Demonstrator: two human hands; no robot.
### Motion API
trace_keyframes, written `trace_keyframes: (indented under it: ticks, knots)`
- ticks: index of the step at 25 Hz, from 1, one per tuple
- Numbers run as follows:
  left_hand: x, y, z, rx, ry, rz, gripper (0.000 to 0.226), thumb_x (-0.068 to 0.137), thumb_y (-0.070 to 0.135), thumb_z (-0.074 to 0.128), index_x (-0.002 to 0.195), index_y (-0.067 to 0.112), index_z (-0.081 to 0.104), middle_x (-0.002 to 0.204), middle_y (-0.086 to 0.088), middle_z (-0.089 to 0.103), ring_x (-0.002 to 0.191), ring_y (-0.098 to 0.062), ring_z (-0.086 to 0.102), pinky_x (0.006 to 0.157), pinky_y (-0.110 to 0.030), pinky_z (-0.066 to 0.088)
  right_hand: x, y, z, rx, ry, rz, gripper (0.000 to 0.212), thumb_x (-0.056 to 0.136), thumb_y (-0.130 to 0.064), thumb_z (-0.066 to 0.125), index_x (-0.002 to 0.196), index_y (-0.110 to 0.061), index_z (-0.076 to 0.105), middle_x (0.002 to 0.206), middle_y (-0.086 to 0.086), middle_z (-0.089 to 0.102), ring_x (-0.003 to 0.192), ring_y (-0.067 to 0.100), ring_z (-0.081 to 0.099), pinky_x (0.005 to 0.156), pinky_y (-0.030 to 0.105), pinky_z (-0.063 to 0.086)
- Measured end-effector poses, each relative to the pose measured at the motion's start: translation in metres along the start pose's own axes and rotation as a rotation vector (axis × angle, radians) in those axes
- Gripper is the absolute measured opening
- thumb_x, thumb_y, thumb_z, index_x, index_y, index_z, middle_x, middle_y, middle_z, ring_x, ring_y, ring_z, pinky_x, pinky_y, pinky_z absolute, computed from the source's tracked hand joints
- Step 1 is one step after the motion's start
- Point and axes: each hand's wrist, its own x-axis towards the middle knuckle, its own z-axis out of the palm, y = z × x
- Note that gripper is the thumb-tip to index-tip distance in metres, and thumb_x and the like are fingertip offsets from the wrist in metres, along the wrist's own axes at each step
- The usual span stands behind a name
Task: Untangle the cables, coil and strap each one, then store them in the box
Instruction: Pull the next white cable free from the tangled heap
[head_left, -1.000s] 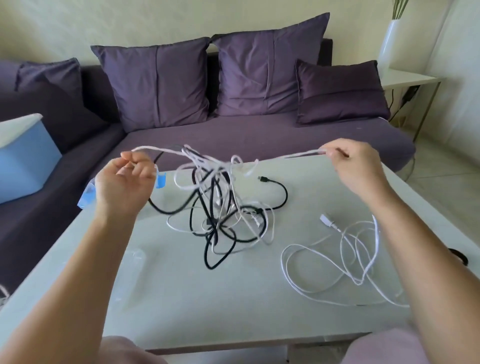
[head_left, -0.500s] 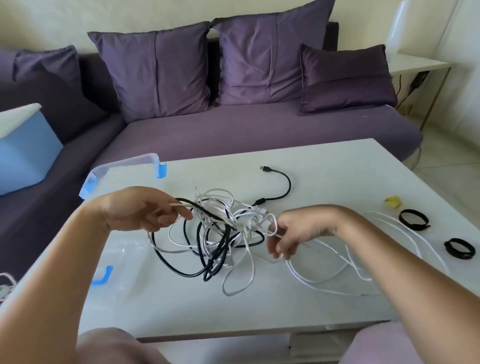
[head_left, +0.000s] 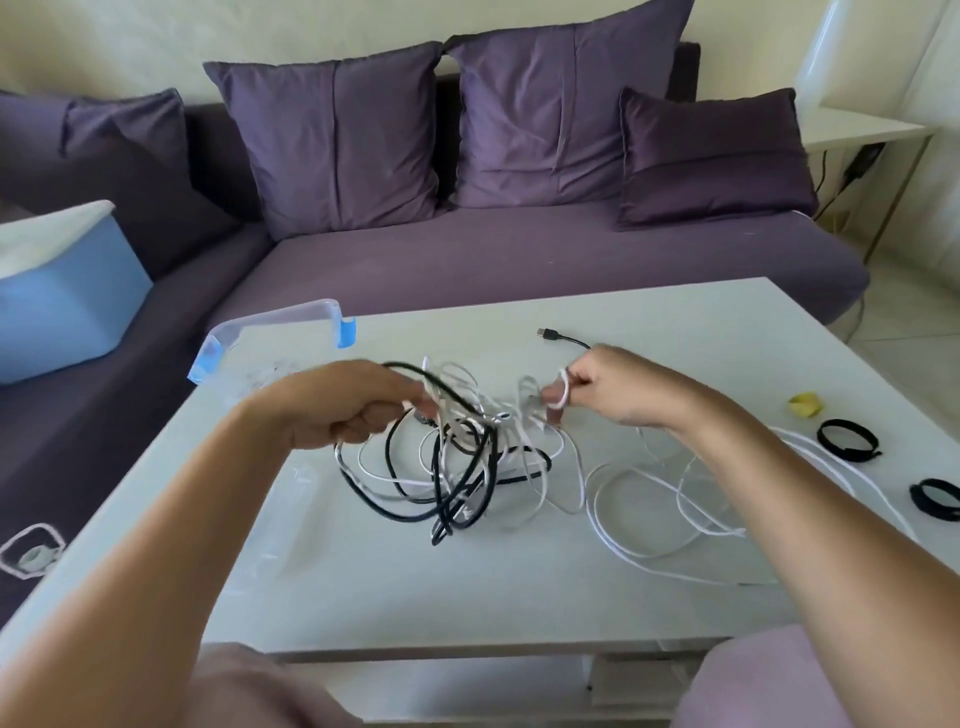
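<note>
Left hand (head_left: 353, 402), knuckles up, fingers curled, pinches the cable tangle (head_left: 462, 457) above the worktop (head_left: 467, 582); right hand (head_left: 613, 387) hooks a white cable loop (head_left: 563, 392) round one finger.

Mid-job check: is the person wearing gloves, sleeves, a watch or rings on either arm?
No. The left hand and right hand are bare, without gloves; both forearms are uncovered to the frame edge, with no sleeves, watch, bracelet or rings visible.

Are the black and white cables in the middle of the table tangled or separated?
Tangled: the thin black cable and thin white cables loop through one another in one clump.
</note>
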Motion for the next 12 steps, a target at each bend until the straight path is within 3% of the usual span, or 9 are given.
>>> trace_keyframes:
  ticks: [2, 4, 6, 7, 9, 12]
  knots:
    - [0.005, 0.006, -0.016, -0.376, 0.184, 0.210, 0.038, 0.097, 0.012, 0.040, 0.065, 0.018, 0.060, 0.043, 0.011, 0.023, 0.037, -0.003, 0.013, 0.036, -0.014, 0.012, 0.000, 0.008, -0.022, 0.048, 0.329, -0.002, 0.031, 0.093, -0.025, 0.057, 0.064, -0.021, 0.067, 0.048, -0.003, 0.040, 0.042, 0.009, 0.028, 0.046, 0.022, 0.023]
    - [0.010, 0.008, -0.031, -0.962, 0.287, 0.470, 0.033, 0.094, 0.004, 0.036, 0.066, 0.015, 0.051, 0.046, 0.009, 0.034, 0.037, -0.004, 0.025, 0.040, -0.013, 0.027, -0.005, 0.018, -0.046, 0.129, 0.640, 0.012, 0.031, 0.095, -0.023, 0.053, 0.069, -0.013, 0.067, 0.043, -0.005, 0.039, 0.042, 0.010, 0.034, 0.046, 0.020, 0.026]
    - [0.018, 0.004, -0.037, -1.416, 0.253, 0.597, 0.030, 0.093, -0.001, 0.036, 0.068, 0.011, 0.047, 0.054, 0.003, 0.043, 0.043, -0.009, 0.041, 0.053, -0.018, 0.039, -0.007, 0.026, -0.054, 0.114, 0.833, 0.037, 0.031, 0.096, -0.022, 0.050, 0.073, -0.008, 0.067, 0.045, -0.001, 0.038, 0.045, 0.008, 0.039, 0.048, 0.018, 0.028]
    - [0.023, 0.003, -0.038, -1.464, 0.207, 0.586, 0.025, 0.087, -0.002, 0.044, 0.066, 0.011, 0.047, 0.054, 0.003, 0.042, 0.043, -0.011, 0.040, 0.052, -0.020, 0.038, -0.007, 0.027, -0.055, 0.084, 0.873, 0.048, 0.031, 0.096, -0.022, 0.049, 0.074, -0.007, 0.066, 0.047, 0.000, 0.038, 0.046, 0.008, 0.041, 0.049, 0.017, 0.029]
    - [0.026, -0.001, -0.039, -1.188, 0.089, 0.439, 0.029, 0.063, 0.003, 0.073, 0.063, 0.015, 0.047, 0.047, 0.008, 0.026, 0.038, -0.007, 0.024, 0.039, -0.017, 0.028, -0.005, 0.030, -0.052, 0.042, 0.818, 0.079, 0.030, 0.096, -0.019, 0.049, 0.075, -0.009, 0.068, 0.049, -0.001, 0.039, 0.046, 0.012, 0.040, 0.048, 0.016, 0.030]
    - [0.017, -0.012, -0.042, -0.571, -0.177, 0.101, 0.055, 0.043, 0.017, 0.092, 0.081, 0.009, 0.053, 0.039, 0.012, 0.021, 0.029, 0.000, 0.017, 0.029, -0.013, 0.023, -0.005, 0.042, -0.042, 0.016, 0.347, 0.094, 0.029, 0.097, -0.010, 0.045, 0.080, -0.016, 0.067, 0.054, -0.004, 0.048, 0.051, 0.015, 0.042, 0.049, 0.018, 0.031]
